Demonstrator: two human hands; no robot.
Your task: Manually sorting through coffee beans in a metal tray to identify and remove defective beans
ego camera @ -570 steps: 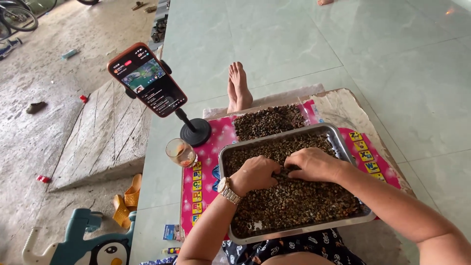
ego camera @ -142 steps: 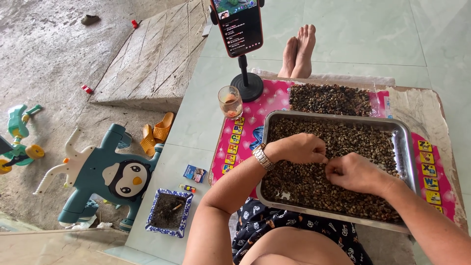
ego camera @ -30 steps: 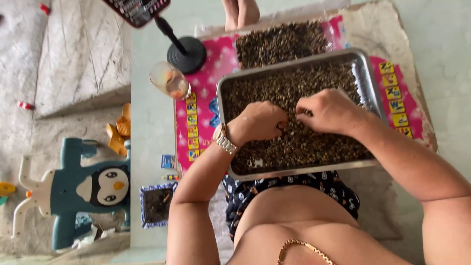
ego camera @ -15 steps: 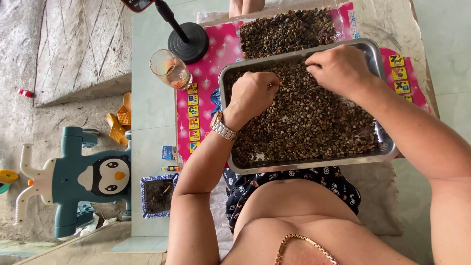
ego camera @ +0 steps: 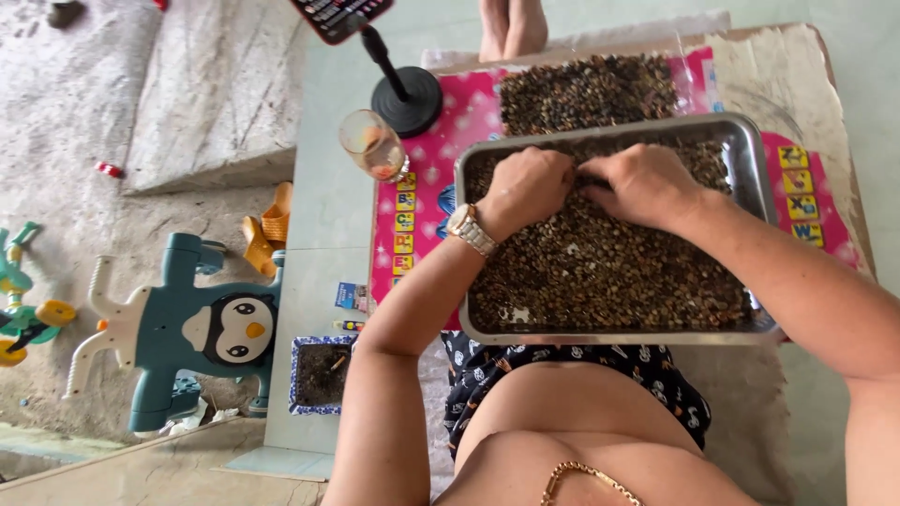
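Note:
A steel tray [ego camera: 761,169] rests over my lap, filled with small dark brown beans [ego camera: 609,272]. My left hand [ego camera: 528,186], with a metal watch on its wrist, is curled with fingers down in the beans at the tray's far part. My right hand [ego camera: 643,184] is curled beside it, fingertips close to the left hand's. What the fingers pinch is hidden. A second heap of beans [ego camera: 588,91] lies beyond the tray on a pink plastic mat [ego camera: 422,201].
A glass with orange dregs [ego camera: 373,145] and a phone stand's black base [ego camera: 407,99] sit left of the tray. A square ashtray [ego camera: 322,375], a small box [ego camera: 352,296], orange sandals [ego camera: 265,234] and a penguin ride-on toy [ego camera: 202,333] lie left. Bare feet [ego camera: 511,26] show beyond the mat.
Both hands have drawn together near the tray's far middle; half a second ago the right hand was at the far right corner. The view shifted right.

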